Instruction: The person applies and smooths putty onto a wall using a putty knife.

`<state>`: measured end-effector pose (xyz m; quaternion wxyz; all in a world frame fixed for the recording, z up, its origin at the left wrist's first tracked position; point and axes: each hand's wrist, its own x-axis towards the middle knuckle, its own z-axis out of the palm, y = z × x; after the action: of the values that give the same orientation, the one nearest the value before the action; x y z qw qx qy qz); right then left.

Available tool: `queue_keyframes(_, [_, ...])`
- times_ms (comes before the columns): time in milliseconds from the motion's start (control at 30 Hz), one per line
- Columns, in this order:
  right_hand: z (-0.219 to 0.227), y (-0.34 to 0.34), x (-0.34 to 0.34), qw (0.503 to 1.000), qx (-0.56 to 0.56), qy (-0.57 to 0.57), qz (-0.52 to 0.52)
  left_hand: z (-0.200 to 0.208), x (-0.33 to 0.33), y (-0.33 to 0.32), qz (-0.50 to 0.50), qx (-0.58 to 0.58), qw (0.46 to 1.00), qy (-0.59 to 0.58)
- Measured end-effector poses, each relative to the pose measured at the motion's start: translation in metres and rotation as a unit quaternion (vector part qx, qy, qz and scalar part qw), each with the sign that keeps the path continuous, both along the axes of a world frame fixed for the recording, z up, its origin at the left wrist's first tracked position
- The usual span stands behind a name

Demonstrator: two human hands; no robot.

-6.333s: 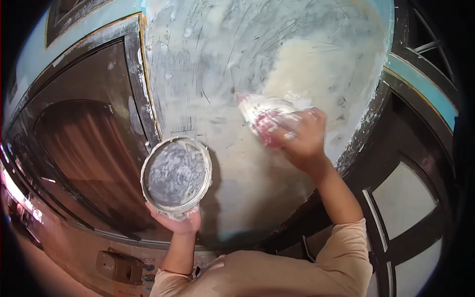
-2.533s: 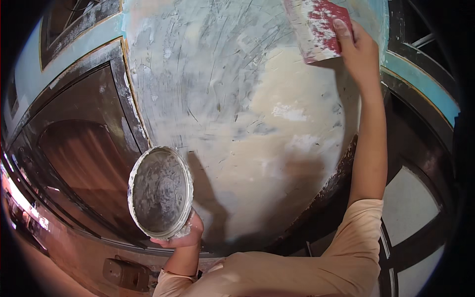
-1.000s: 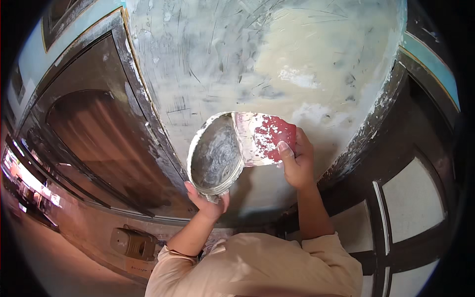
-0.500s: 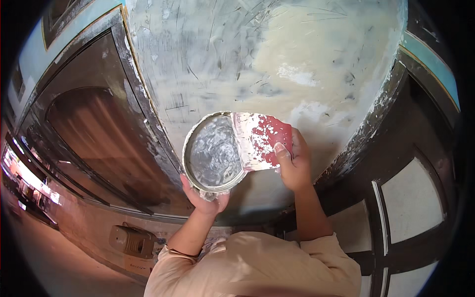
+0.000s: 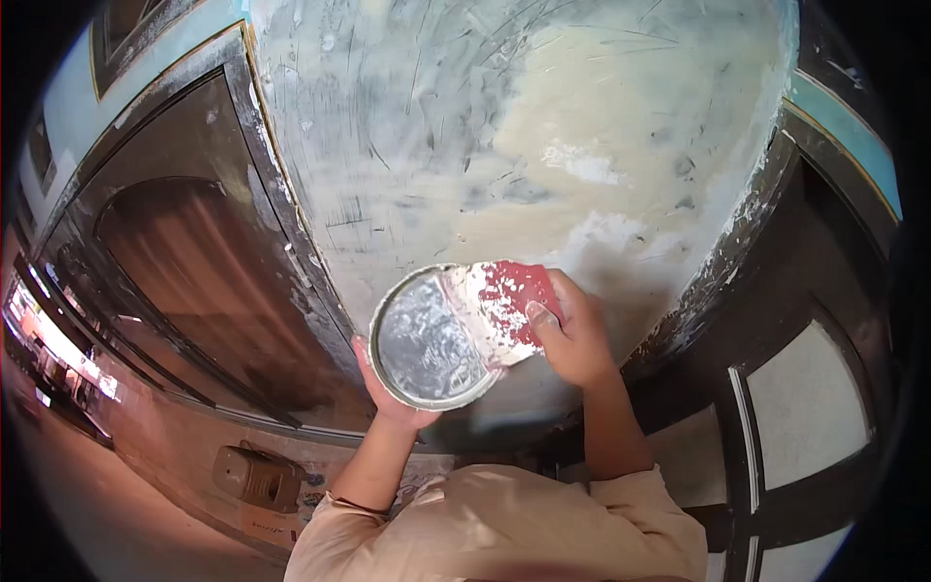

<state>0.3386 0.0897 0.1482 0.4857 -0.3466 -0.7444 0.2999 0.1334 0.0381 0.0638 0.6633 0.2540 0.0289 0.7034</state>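
Note:
My left hand (image 5: 393, 395) is closed round the lower left side of a round, shallow metal lid or pan (image 5: 424, 339); most of its fingers are hidden beneath. Greyish smears cover the pan's inside, and its rim is crusted with pale filler. In my right hand (image 5: 574, 335) is a red putty spreader (image 5: 519, 301), thumb on top and fingers underneath. White filler coats the spreader's blade side, whose edge lies across the right part of the pan. Both are held in front of a patchy wall (image 5: 436, 145) with cream and white filled areas.
A brown door with an arched panel (image 5: 175, 252) stands to the left. On the right is a dark door with pale panels (image 5: 810, 398). A brown plastic stool-like object (image 5: 257, 475) sits on the floor at lower left, beside a cardboard piece (image 5: 272, 524).
Both hands have come lower, toward my body, with the pan and the spreader. The spreader has turned a little, its blade edge now slanting more across the pan.

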Motion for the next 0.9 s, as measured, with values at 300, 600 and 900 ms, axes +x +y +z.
queue_keyframes(300, [0.002, 0.002, 0.003, 0.996, 0.06, -0.069, -0.006, -0.031, 0.011, 0.013, -0.136, 0.014, 0.978, -0.157])
queue_keyframes(600, [0.003, -0.001, 0.001, 0.994, 0.013, -0.1, 0.039, -0.029, 0.019, 0.017, -0.14, 0.037, 0.981, -0.129])
queue_keyframes(900, [-0.008, 0.007, 0.0, 0.986, 0.05, -0.155, 0.026, -0.032, 0.018, 0.011, -0.16, 0.066, 0.98, -0.102])
